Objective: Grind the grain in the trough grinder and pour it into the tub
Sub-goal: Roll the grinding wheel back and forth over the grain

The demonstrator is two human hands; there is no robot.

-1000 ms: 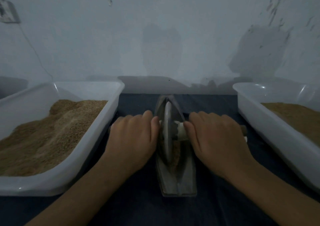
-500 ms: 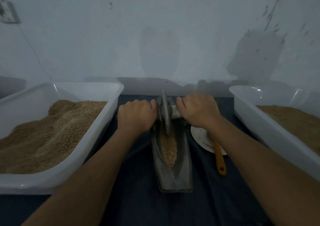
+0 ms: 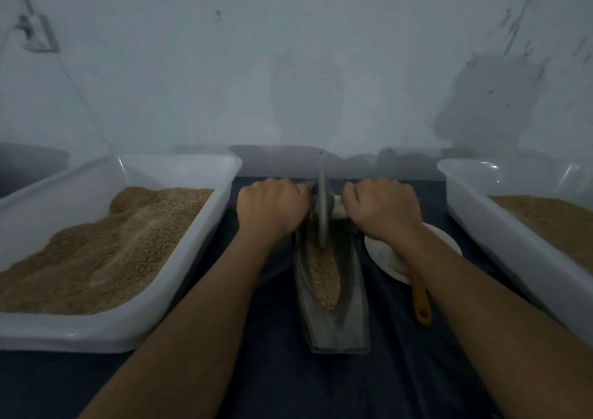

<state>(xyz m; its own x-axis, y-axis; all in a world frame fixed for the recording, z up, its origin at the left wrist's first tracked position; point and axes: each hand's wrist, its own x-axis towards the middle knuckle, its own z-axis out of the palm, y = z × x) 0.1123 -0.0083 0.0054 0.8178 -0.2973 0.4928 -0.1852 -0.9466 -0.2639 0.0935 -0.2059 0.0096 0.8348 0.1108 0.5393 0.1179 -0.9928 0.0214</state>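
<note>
at the far end of the trough grinder (image 3: 333, 293), both hands were wrapped around the axle handle, the left hand (image 3: 271, 208) on one side of the upright grinding wheel (image 3: 321, 210) and the right hand (image 3: 383, 208) on the other. the grain (image 3: 324, 275) lay in a strip along the trough's channel, nearer the person than the wheel. the step in hand looked like grinding; the kernels seemed coarse, so pouring was not yet due. the next move likely called for drawing the wheel back through the strip with even downward pressure from both sides. the left tub (image 3: 179, 226) and right tub (image 3: 481, 213) flanked the grinder on the dark surface (image 3: 276, 370).
</note>
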